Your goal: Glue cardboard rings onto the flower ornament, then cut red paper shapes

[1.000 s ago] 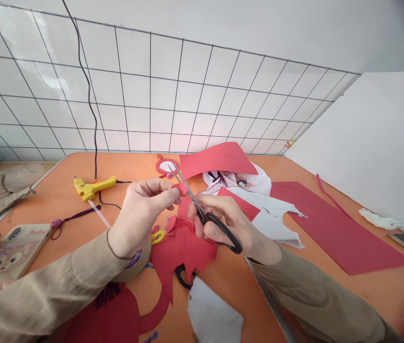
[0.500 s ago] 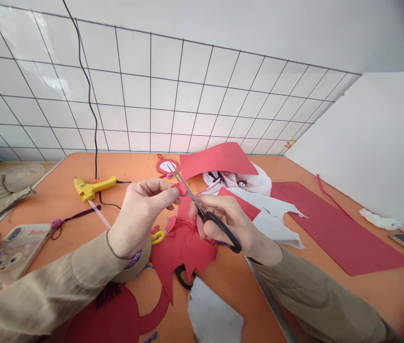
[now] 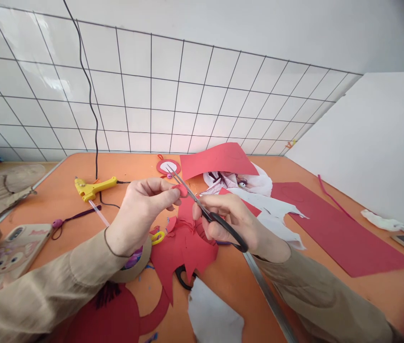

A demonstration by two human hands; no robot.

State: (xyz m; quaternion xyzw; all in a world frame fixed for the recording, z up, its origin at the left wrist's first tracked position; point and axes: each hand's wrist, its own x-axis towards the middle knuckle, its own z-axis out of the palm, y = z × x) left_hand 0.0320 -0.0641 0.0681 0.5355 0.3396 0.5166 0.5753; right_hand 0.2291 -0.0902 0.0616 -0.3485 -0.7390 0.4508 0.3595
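Note:
Between thumb and fingers, my left hand [image 3: 144, 209] pinches a small piece of red paper [image 3: 181, 191]. My right hand [image 3: 232, 221] is closed on black-handled scissors [image 3: 219, 221], whose thin blades point up and to the left, close against the red piece's right edge. The blades look slightly parted at the tips. Under the hands lie jagged red paper scraps [image 3: 183, 247], with another black scissor handle [image 3: 183, 277] poking out beneath them. Behind the blade tips rests a round red tag with a white centre [image 3: 168, 166].
A yellow glue gun [image 3: 94, 188] with a black cord lies at left, near a phone in a cartoon case [image 3: 15, 255]. Red sheets [image 3: 341, 233] and torn white paper [image 3: 276, 212] spread to the right. A tape roll [image 3: 135, 267] sits by my left wrist.
My right hand and the scissors have shifted slightly right and down. My left hand stays nearly in place, the red piece turned a little in its fingers.

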